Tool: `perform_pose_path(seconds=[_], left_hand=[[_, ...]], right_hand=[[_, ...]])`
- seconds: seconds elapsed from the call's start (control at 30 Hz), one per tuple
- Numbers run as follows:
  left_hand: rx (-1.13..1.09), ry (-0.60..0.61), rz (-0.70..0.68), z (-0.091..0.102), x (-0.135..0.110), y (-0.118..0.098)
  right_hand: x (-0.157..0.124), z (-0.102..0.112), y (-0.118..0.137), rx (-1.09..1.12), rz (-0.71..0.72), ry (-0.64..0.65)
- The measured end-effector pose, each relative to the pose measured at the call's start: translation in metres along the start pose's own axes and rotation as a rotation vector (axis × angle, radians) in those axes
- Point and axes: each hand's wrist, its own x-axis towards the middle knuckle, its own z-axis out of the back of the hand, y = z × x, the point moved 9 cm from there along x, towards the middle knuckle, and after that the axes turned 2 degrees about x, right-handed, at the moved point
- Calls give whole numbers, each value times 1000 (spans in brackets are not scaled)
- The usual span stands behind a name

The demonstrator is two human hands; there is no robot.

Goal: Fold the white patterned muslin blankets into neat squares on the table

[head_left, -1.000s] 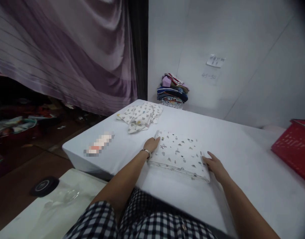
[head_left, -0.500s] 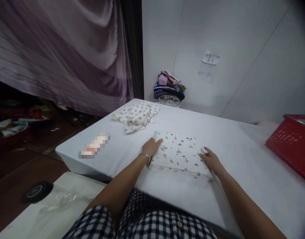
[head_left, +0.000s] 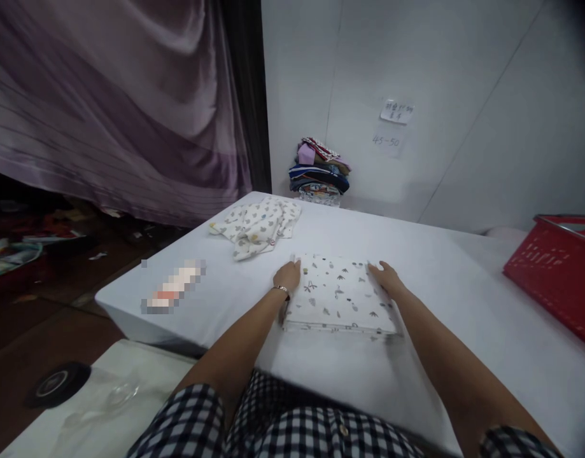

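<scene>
1. The folded printed cloth point(head_left: 340, 296) lies flat on the white table point(head_left: 445, 280), near its front edge, straight ahead of you.
2. Your left hand point(head_left: 287, 277) rests loose on the cloth's far left corner, and your right hand point(head_left: 385, 277) lies flat on its far right corner. Neither grips anything.
3. The cloth looks light, soft and limp, so its layers would likely slide apart. Hold it at both side edges, with your fingers under the whole stack.
4. A crumpled garment point(head_left: 256, 224) lies far left, and a red basket point(head_left: 554, 273) sits at the right.
</scene>
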Motion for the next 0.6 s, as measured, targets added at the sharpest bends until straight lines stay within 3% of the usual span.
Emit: perform_pose_path(seconds=[0.2,0.43,0.53,0.6], left_hand=[[31,-57,-30,1,-4,-2],[15,-41,-20,6,0,-1],[-10,-70,-20,15,-10,-1],[-9,-141,-143,20,-27,-10]], right_hand=[[-2,-8,3,-98,121,-60],[-7,-5,10,-219,172,-56],[-27,3,20,-261,272,-63],[-54,4,29,-306,422,-46]])
